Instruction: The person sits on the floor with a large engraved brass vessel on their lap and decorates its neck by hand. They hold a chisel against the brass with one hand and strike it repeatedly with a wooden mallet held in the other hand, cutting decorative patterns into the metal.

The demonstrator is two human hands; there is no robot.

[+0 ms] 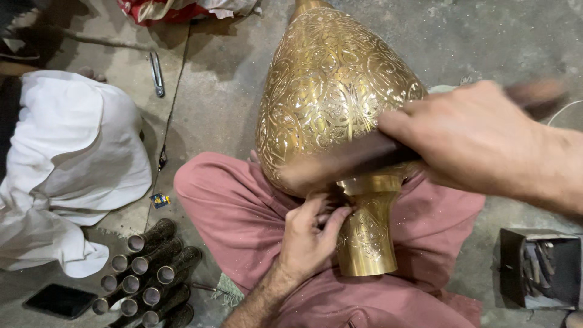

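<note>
Right hand [480, 143], nearest the lens, is closed round a dark, motion-blurred mallet [349, 159], wrist level, forearm reaching in from the right edge, the head lying across the vase [331, 97] just above its foot. That engraved brass vase lies tilted across the lap [243, 212], neck pointing away, foot [366, 234] toward the camera. It looks heavy, rigid and smooth enough to roll, so the narrow waist above the foot seems the sound place to steady it. Left hand [306, 237] sits there, fingers curled at the joint, apparently pinching a small tool I cannot make out. Left of the lap lie brass tubes [149, 276], a phone [59, 300] and white cloth [67, 158]; a box [539, 267] stands right.
</note>
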